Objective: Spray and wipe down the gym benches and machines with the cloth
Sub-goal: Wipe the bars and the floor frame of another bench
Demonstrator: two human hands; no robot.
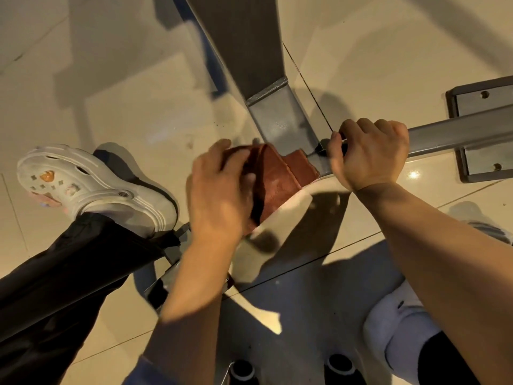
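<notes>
**A:** What is the person doing at the foot of the machine?

**B:** Seen from above, the left hand (219, 190) holds a folded reddish-brown cloth (277, 179) against the grey steel frame (280, 126), right where the sloping post meets the low crossbar (455, 134). Its fingers (236, 157) are curled over the near end of the cloth and grip it; the hand is slightly blurred.

**A:** And the other hand?

**B:** The right hand (369, 154) is wrapped around the crossbar just beside the joint, fingers closed over the top of the bar and the thumb on the near side. The far corner of the cloth lies close to that thumb; whether they touch cannot be told.

**A:** Where does the cloth sit exactly?

**B:** On the lower part of the frame, between the two hands, its far edge lapping the base of the post below the weld seam.

**A:** What else is in the picture?

**B:** A glossy cream tiled floor (125, 112) with hard shadows. To the left, a white clog (91, 184) with small charms on its top, below a black trouser leg (55, 273). At far right, a flat steel foot plate (483, 107) with bolt holes under the end of the crossbar. At lower right, a white sock (399, 329) on the other foot.
</notes>
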